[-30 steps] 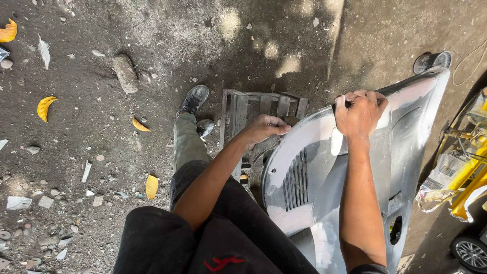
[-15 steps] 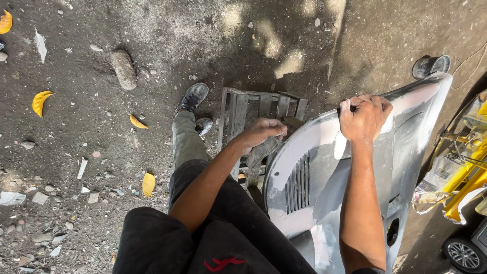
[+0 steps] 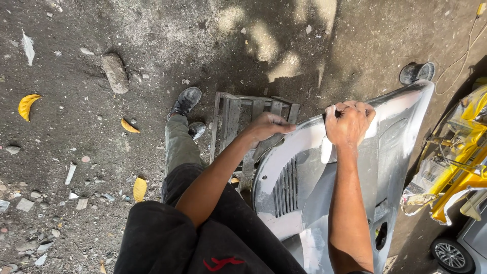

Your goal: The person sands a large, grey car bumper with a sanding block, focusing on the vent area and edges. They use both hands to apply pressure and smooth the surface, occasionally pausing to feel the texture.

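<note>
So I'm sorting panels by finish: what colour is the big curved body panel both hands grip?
Pale grey-white, patchy, dull curved body panel; head view.

The bare dirt ground carried a grey stone, yellow fallen leaves, a white feather, scattered rubble chips, a small wooden pallet and a dark round lid.

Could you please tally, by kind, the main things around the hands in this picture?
Hands, left hand and right hand, both on the panel: 2
Grey body panel: 1
Wooden pallet: 1
Yellow leaves: 3
Stone: 1
Total: 8
</note>
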